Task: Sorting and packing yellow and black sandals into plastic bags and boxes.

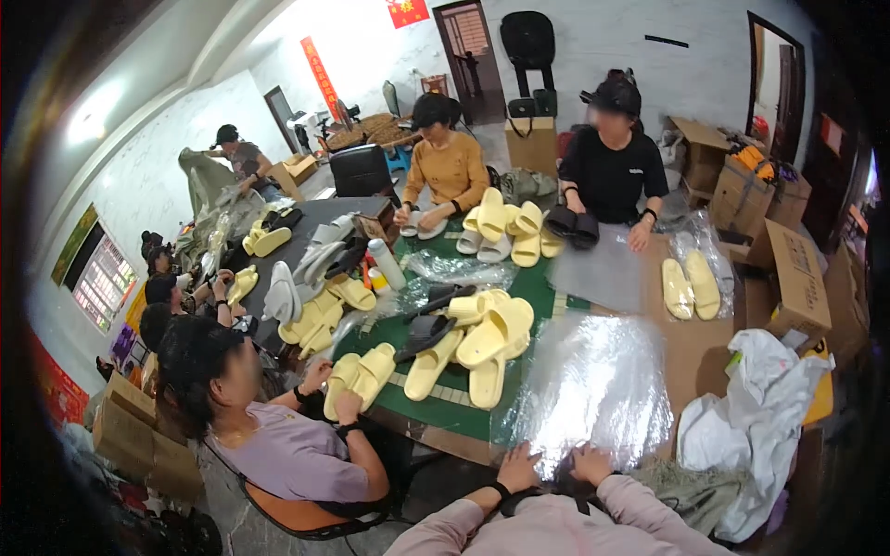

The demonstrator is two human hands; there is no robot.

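My left hand point(519, 466) lies at the near edge of a stack of clear plastic bags point(589, 385), its fingers apart on the film. A black band sits on that wrist. My right hand point(591, 461) is close beside it with its fingers curled at the same edge. A dark thing point(560, 480) shows between the two hands, and I cannot make out what it is. Just beyond the bags lies a heap of pale yellow slippers point(491, 335) with a dark grey pair point(426, 329) on the green table mat point(454, 410).
A person in a lilac top point(297, 454) at my left holds a yellow slipper pair point(362, 373). Across the table one person handles black slippers point(573, 225), another white ones point(422, 222). A bagged yellow pair point(691, 287), cardboard boxes point(799, 278) and a white sack point(760, 412) are at right.
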